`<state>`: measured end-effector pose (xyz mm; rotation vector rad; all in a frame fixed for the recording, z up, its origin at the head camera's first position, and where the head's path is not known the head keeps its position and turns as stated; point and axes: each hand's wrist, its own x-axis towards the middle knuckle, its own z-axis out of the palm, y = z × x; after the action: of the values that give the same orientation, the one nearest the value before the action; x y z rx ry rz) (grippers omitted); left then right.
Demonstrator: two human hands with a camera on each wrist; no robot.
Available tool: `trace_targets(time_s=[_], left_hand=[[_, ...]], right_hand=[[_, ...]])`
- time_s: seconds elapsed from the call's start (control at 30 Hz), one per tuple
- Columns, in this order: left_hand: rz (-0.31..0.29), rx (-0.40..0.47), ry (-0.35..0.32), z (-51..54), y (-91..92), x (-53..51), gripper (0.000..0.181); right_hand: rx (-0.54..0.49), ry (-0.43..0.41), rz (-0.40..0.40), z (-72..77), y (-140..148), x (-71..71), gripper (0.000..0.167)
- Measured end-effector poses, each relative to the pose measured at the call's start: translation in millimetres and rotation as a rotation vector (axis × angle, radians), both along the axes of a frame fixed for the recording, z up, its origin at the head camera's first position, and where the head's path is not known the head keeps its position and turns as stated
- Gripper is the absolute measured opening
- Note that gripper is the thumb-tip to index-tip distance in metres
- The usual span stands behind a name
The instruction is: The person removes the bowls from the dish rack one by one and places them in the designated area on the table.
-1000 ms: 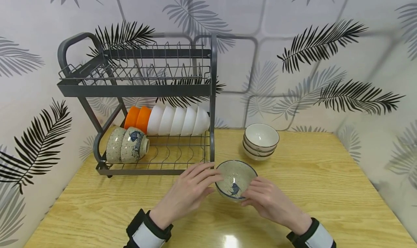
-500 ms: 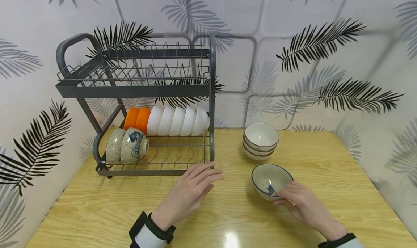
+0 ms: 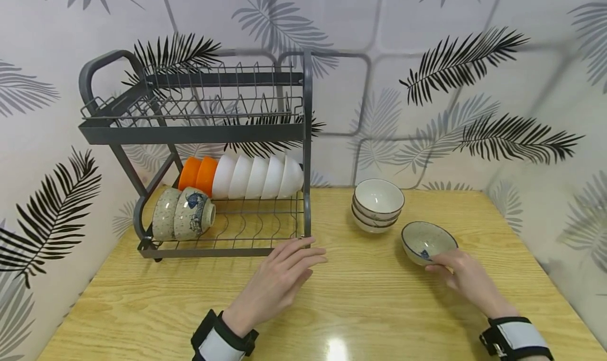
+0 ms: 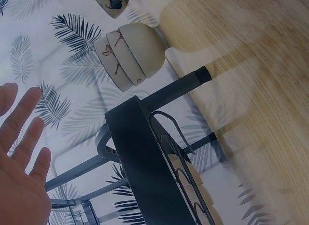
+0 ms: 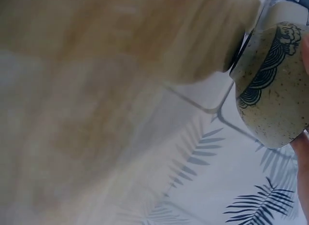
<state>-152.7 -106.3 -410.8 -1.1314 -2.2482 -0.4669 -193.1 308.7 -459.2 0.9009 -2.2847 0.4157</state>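
A speckled grey-green bowl with a dark blue rim and a blue fish inside is tilted at the right of the table. My right hand pinches its near right rim, thumb outside and fingers over the edge. The bowl's blue wave pattern fills the right of the right wrist view, where the speckled bowl hides most of the hand. My left hand holds nothing, its fingers extended in front of the dish rack. In the left wrist view, that left hand appears at the left edge.
A stack of white bowls with dark rims stands behind and left of the held bowl. On the rack's lower tier sit two speckled bowls, two orange bowls and several white bowls. A patterned wall lies behind.
The bowl was between both hands in front of the rack. My right hand has carried it rightward, past the white stack. The left hand has let it go and stayed nearly in place.
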Motion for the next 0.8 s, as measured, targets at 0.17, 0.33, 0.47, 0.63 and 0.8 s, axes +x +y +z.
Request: trace_targets(time_s=[0.17, 0.33, 0.47, 0.63, 0.8], left_hand=[[-0.004, 0.011, -0.018, -0.7, -0.8, 0.5, 0.034], [-0.006, 0.013, -0.041, -0.9, -1.6, 0.9, 0.033], [-0.005, 0.016, -0.051, -0.6, -2.3, 1.7, 0.034], [-0.004, 0.017, -0.064, -0.3, -3.4, 2.8, 0.035], [-0.001, 0.022, -0.070, -1.1, -4.8, 2.7, 0.035]], right_hand=[[0.052, -0.104, -0.103, 4.2, 5, -15.3, 0.016], [0.081, -0.300, -0.183, 10.5, 8, -30.0, 0.008], [0.082, -0.377, -0.215, 13.6, 10, -40.6, 0.009], [0.076, -0.407, -0.232, 14.7, 11, -49.7, 0.016], [0.055, -0.436, -0.239, 15.6, 12, -54.5, 0.019]])
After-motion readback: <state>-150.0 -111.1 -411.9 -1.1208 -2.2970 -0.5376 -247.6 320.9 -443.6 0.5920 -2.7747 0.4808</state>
